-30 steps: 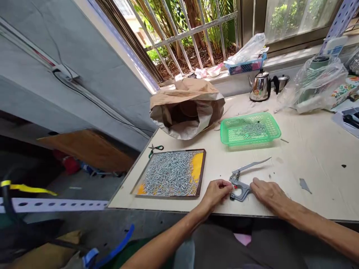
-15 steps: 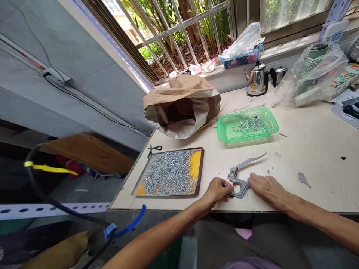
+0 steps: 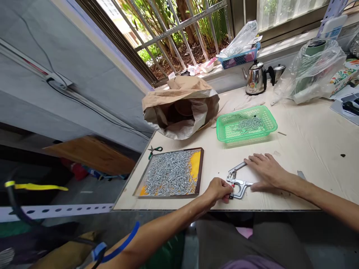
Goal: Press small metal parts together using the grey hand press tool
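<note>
Grey metal press pliers (image 3: 238, 183) lie on the pale table near its front edge. My left hand (image 3: 218, 189) pinches something small at the pliers' jaw, where a red spot shows; the item itself is too small to make out. My right hand (image 3: 266, 170) lies over the pliers' long upper handle, fingers spread across it and thumb near the lower arm. Left of the hands sits a brown-framed tray (image 3: 201, 169) with a yellow base, heaped with several small silver screws (image 3: 168, 173).
A green plastic basket (image 3: 269, 129) holding several screws stands behind the pliers. An open brown paper sack (image 3: 179, 106), small green scissors (image 3: 154, 150), a steel kettle (image 3: 254, 79) and a bagged bundle (image 3: 314, 71) are further back. The table's front edge (image 3: 196, 207) is close.
My right hand has moved from the pliers' body up onto the long handle, covering it. My left hand stays at the jaw. The view shifted slightly.
</note>
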Demonstrator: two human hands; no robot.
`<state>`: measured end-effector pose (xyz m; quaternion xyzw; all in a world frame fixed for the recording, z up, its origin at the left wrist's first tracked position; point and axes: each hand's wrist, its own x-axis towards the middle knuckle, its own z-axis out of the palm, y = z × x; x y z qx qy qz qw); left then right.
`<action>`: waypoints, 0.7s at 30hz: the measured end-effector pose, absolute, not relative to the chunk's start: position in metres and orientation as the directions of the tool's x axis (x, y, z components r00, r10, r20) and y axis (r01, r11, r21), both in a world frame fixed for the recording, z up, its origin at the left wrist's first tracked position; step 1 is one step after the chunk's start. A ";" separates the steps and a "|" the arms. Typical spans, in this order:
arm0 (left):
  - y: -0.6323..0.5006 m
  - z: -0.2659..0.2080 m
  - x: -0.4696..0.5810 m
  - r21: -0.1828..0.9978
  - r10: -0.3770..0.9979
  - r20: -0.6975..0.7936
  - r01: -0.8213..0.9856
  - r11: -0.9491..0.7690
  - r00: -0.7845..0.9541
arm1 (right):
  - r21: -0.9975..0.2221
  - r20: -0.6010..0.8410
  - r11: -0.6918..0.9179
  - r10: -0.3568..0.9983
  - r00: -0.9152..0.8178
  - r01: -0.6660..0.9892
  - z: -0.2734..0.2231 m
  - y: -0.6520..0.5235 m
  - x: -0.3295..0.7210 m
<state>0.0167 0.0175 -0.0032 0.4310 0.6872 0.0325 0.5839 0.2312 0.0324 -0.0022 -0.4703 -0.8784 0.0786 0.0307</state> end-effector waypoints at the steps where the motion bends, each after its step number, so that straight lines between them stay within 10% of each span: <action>1: 0.018 -0.003 0.017 0.549 0.631 -0.774 0.552 0.627 0.053 | -0.174 -0.040 0.539 0.833 -0.552 0.824 -0.001 0.033 0.230; 8: 0.010 0.002 0.017 0.508 0.670 -0.742 0.678 0.532 0.030 | -0.185 -0.040 0.512 0.849 -0.527 0.839 0.003 0.024 0.225; 12: -0.001 0.000 0.021 0.512 0.939 -0.258 0.857 -0.066 0.226 | -0.202 0.015 0.534 0.840 -0.543 0.821 -0.002 0.017 0.224; 15: 0.006 -0.005 0.034 0.445 0.843 -0.008 0.757 -0.479 0.538 | -0.242 0.037 0.534 0.839 -0.542 0.810 -0.007 0.015 0.225; 21: 0.036 -0.004 0.052 0.337 0.667 -0.136 0.667 -0.664 0.732 | -0.205 -0.061 0.492 0.857 -0.512 0.846 -0.001 0.011 0.243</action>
